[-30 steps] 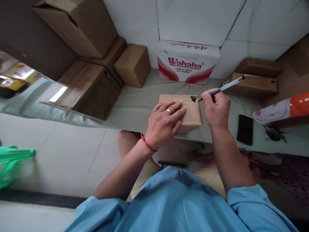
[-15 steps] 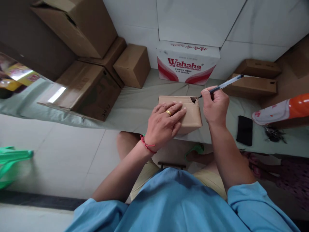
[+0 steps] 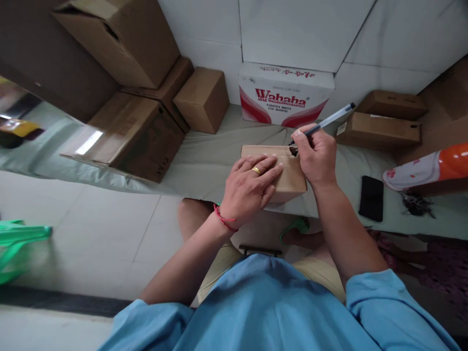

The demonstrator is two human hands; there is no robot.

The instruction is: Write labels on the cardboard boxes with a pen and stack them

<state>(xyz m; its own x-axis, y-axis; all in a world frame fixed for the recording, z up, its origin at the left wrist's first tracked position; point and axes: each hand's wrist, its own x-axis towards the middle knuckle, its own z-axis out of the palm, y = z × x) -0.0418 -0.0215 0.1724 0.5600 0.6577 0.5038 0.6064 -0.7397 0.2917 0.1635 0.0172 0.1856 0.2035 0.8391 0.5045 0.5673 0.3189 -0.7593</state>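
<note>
A small brown cardboard box point(image 3: 288, 178) sits at the front edge of the cloth-covered surface, its top marked by a ragged dark hole point(image 3: 293, 151) near the far right corner. My left hand point(image 3: 252, 183), with a gold ring and a red string bracelet, lies flat on the box's top, fingers stretched out. Between the thumb and fingers of my right hand point(image 3: 318, 153) is a pen point(image 3: 332, 118), clear-barrelled with a dark end, slanting up to the right. Its tip is at the far side of the hole; part of the hole is hidden by my fingers.
A white and red Wahaha carton point(image 3: 285, 100) stands against the wall. Several brown boxes point(image 3: 146, 141) are stacked at left, flatter ones point(image 3: 380, 129) at right. A black phone point(image 3: 371, 198), keys point(image 3: 417, 202) and an orange-white cylindrical package point(image 3: 420, 170) lie on the right.
My right hand has moved left with the pen, bringing the tip from the hole's right side to its far left side. My left hand stays on the box.
</note>
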